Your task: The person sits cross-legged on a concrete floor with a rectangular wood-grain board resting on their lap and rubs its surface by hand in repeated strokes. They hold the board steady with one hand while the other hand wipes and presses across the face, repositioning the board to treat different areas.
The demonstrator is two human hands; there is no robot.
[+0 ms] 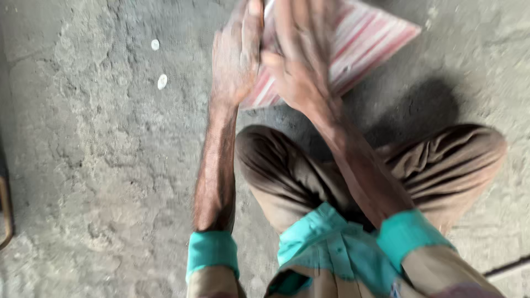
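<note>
Now, left hand (237,55): fingers flat against the 9 o'clock side of the striped cloth (364,41), steadying it, as I judge
Right hand (301,52): blurred, laid over the cloth's middle; I cannot tell if it grips
Striped cloth: red and white, at 12 o'clock, raised in front of the knees (441,160), one corner pointing to 2 o'clock
Room: bare cracked concrete floor (99,165) lies open from 7 to 10 o'clock; two pale spots (158,63) at 10 o'clock
</note>
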